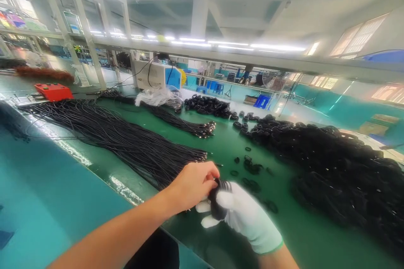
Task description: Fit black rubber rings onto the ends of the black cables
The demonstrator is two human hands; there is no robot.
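My right hand [243,214], in a white glove, is wrapped round a small coiled bundle of black cable [217,206]. Bare and bent at the fingers, my left hand [194,185] pinches at the upper edge of that coil; its fingertips touch the black loops. Just beyond my left hand, a long bundle of straight black cables [126,138] lies on the green tabletop [221,143], with metallic ends near my fingers. A shorter cable bundle [179,122] rests behind it. Loose black rings [252,166] are scattered beyond my gloved hand.
A large heap of black coils [328,151] covers the right side, with a smaller pile [208,105] at the back. Clear plastic [158,96] lies near a white and blue machine [158,75]. A red box [53,91] sits far left. A metal shelf frame [85,42] rises behind.
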